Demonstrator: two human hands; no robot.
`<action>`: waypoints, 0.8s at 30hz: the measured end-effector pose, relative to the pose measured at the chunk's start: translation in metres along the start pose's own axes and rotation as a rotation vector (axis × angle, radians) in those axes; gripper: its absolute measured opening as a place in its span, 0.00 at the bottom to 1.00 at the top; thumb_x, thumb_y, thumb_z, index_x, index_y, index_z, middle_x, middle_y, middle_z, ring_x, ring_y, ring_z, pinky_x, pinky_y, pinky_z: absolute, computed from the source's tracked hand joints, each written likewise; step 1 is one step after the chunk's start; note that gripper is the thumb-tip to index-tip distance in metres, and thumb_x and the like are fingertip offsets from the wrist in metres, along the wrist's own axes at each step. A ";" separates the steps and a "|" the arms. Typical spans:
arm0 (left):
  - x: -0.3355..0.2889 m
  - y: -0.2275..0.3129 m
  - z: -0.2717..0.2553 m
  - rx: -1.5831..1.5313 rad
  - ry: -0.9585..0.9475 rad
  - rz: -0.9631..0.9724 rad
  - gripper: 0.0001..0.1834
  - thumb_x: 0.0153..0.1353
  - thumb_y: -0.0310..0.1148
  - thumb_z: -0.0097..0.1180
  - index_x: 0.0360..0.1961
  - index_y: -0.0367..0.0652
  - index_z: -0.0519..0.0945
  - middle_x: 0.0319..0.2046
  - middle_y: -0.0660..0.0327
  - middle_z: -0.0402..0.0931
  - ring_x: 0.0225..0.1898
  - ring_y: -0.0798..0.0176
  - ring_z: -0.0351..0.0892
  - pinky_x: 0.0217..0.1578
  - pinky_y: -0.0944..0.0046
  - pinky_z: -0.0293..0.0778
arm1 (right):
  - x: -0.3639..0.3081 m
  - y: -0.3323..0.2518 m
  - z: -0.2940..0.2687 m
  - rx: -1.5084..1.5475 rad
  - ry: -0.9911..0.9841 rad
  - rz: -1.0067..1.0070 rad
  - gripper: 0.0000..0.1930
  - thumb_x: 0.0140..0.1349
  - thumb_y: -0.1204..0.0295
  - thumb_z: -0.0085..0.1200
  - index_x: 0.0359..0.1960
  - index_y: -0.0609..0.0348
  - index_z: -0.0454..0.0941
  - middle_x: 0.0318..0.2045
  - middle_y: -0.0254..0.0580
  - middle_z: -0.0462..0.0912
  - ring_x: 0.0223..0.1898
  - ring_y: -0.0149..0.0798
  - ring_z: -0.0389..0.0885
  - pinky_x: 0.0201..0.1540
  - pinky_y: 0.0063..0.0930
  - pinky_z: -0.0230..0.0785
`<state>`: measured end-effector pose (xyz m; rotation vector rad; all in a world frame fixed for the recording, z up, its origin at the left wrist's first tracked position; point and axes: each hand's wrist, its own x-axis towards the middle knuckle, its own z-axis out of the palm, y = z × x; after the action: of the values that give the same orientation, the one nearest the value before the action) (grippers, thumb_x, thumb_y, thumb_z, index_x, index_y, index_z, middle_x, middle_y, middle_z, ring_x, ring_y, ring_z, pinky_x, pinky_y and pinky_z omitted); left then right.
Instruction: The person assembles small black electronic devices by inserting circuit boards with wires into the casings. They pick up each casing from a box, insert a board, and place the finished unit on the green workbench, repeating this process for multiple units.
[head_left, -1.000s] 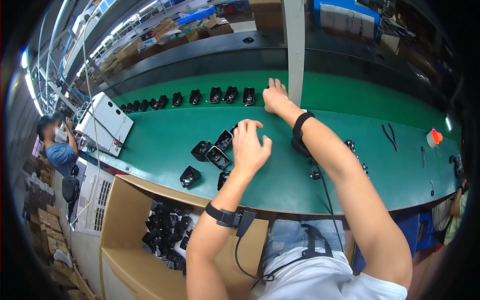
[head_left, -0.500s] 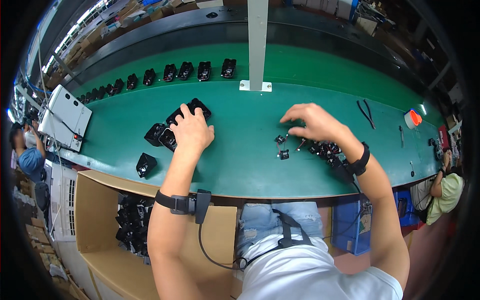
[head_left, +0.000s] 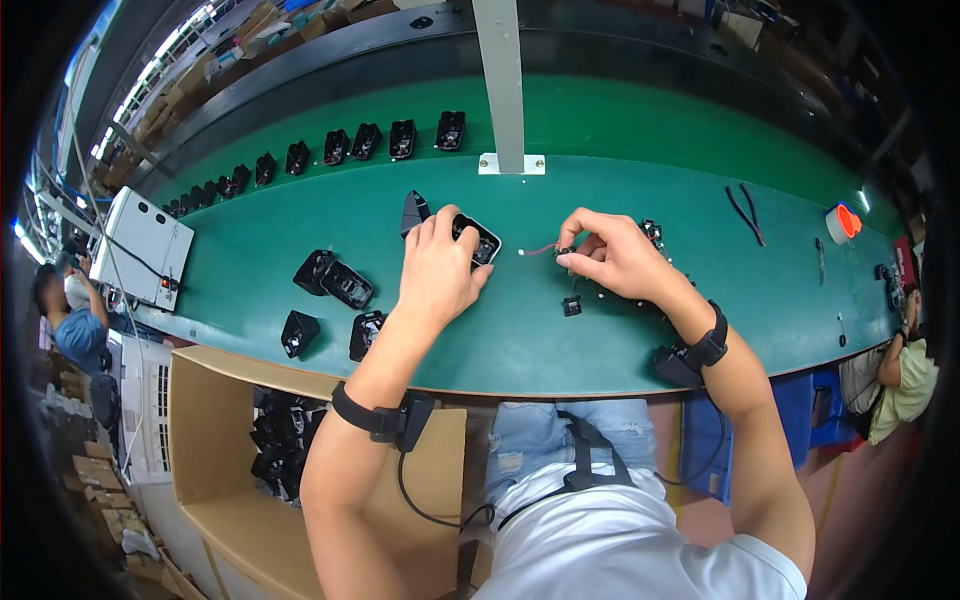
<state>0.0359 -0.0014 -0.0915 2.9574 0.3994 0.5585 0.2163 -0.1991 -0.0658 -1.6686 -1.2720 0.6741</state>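
Note:
My left hand (head_left: 438,268) is closed around an open black plastic housing (head_left: 488,241) on the green bench, its fingers over the near left side. Another black shell (head_left: 414,210) stands just behind those fingers. To the right, my right hand (head_left: 618,258) pinches a small black wired component (head_left: 566,252) between thumb and fingertips. Its red lead (head_left: 538,250) with a white plug points toward the housing. A second small black component (head_left: 571,305) lies below that hand. A heap of similar wired parts (head_left: 652,232) is partly hidden behind the hand and wrist.
Several black housings, among them an open one (head_left: 348,287) and an angular one (head_left: 299,333), lie at left. A row of filled housings (head_left: 402,139) runs along the back. A metal post (head_left: 503,90), pliers (head_left: 745,215), an orange-and-white tape roll (head_left: 843,224) and a white machine (head_left: 140,245) also stand around.
My left hand has moved right, bringing the housing away from the others. My right hand has come down and left slightly and now pinches a small wired component.

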 end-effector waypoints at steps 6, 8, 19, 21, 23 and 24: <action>0.002 0.028 -0.002 -0.303 -0.019 0.084 0.22 0.45 0.33 0.72 0.39 0.39 0.76 0.54 0.48 0.68 0.47 0.44 0.76 0.45 0.52 0.77 | -0.009 0.016 0.007 0.196 0.081 -0.074 0.07 0.59 0.80 0.61 0.37 0.65 0.76 0.43 0.45 0.84 0.41 0.32 0.85 0.48 0.28 0.80; 0.002 0.037 -0.001 -0.403 0.003 0.105 0.23 0.43 0.32 0.72 0.40 0.39 0.75 0.53 0.49 0.68 0.45 0.45 0.77 0.44 0.52 0.78 | -0.012 0.017 0.008 0.276 0.075 -0.073 0.07 0.59 0.81 0.61 0.37 0.65 0.77 0.45 0.45 0.84 0.44 0.32 0.84 0.52 0.30 0.79; 0.002 0.040 -0.015 -0.943 -0.128 -0.058 0.48 0.44 0.32 0.73 0.67 0.39 0.62 0.63 0.53 0.66 0.64 0.55 0.69 0.52 0.57 0.74 | -0.017 0.008 0.010 0.635 0.118 0.027 0.05 0.59 0.83 0.61 0.37 0.68 0.81 0.47 0.45 0.82 0.50 0.34 0.82 0.56 0.28 0.77; 0.002 0.038 -0.020 -0.989 -0.154 -0.105 0.51 0.44 0.32 0.74 0.70 0.40 0.61 0.65 0.53 0.65 0.67 0.55 0.67 0.54 0.57 0.72 | -0.018 0.001 0.008 0.673 0.084 0.054 0.05 0.60 0.83 0.61 0.37 0.69 0.82 0.48 0.45 0.81 0.49 0.34 0.82 0.55 0.28 0.77; 0.002 0.033 -0.021 -0.995 -0.142 -0.089 0.51 0.44 0.32 0.74 0.70 0.40 0.60 0.65 0.54 0.65 0.67 0.56 0.66 0.55 0.57 0.71 | -0.019 -0.009 0.007 0.677 0.101 0.057 0.05 0.60 0.83 0.63 0.37 0.68 0.84 0.47 0.45 0.82 0.47 0.34 0.83 0.54 0.28 0.78; 0.002 0.032 -0.019 -1.004 -0.131 -0.085 0.52 0.44 0.32 0.74 0.70 0.40 0.60 0.65 0.54 0.65 0.67 0.56 0.66 0.55 0.56 0.70 | -0.020 -0.010 0.006 0.674 0.105 0.063 0.05 0.60 0.82 0.63 0.37 0.68 0.85 0.46 0.45 0.82 0.46 0.34 0.83 0.54 0.28 0.78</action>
<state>0.0384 -0.0306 -0.0684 1.9832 0.1501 0.3832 0.2003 -0.2155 -0.0615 -1.1666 -0.7911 0.9170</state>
